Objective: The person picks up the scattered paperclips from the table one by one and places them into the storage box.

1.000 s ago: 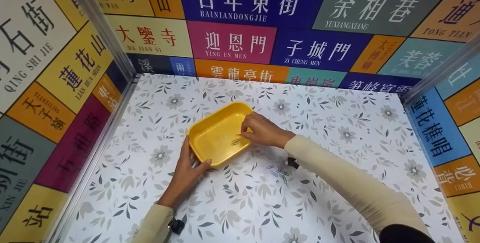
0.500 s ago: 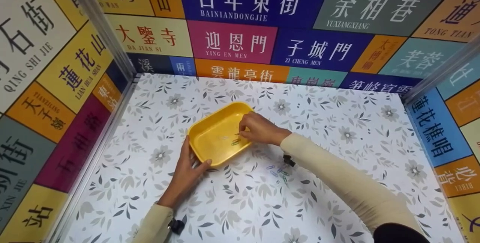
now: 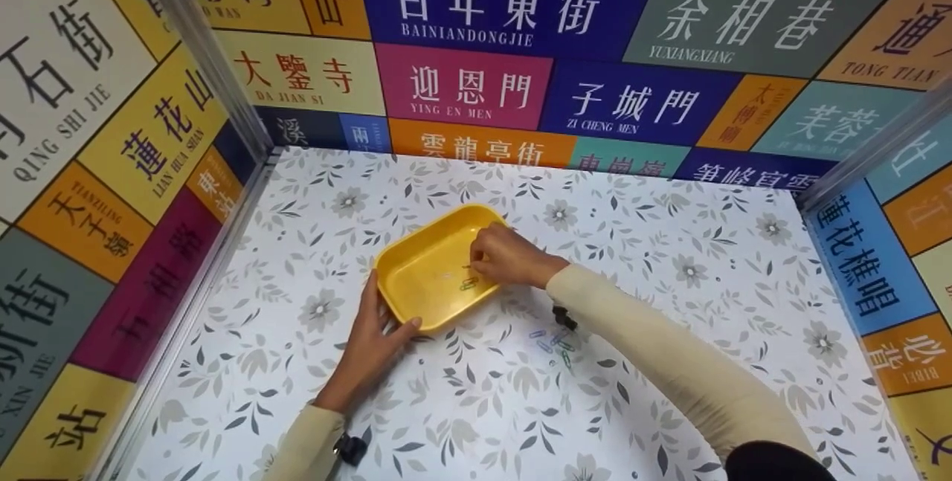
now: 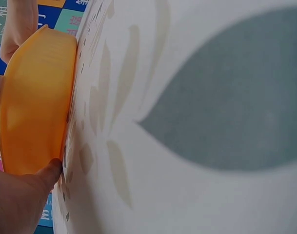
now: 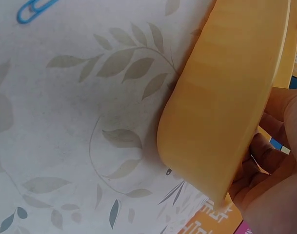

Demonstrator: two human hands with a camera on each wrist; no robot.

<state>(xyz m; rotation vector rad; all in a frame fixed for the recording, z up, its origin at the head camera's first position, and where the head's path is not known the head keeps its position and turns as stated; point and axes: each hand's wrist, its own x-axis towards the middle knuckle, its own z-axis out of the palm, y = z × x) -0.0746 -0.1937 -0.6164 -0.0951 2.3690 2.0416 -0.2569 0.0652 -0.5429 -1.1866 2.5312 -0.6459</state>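
Observation:
A yellow plastic tray sits at an angle on the floral table covering. My left hand holds its near left corner, the thumb on the near wall and the fingers along the left side. Over the right end of the tray, my right hand has its fingers curled and pinches a small thin thing, seemingly a paper clip, mostly hidden by the fingertips. Beside those fingertips a green paper clip lies on the tray floor, with a pale clip a little to its left.
Several loose paper clips, blue, purple and green, lie on the table covering below the right forearm. A blue clip shows in the right wrist view. Panels with printed signs wall the table at the back and both sides.
My right hand has shifted slightly left over the tray, its forearm following. The left hand and the tray keep their places.

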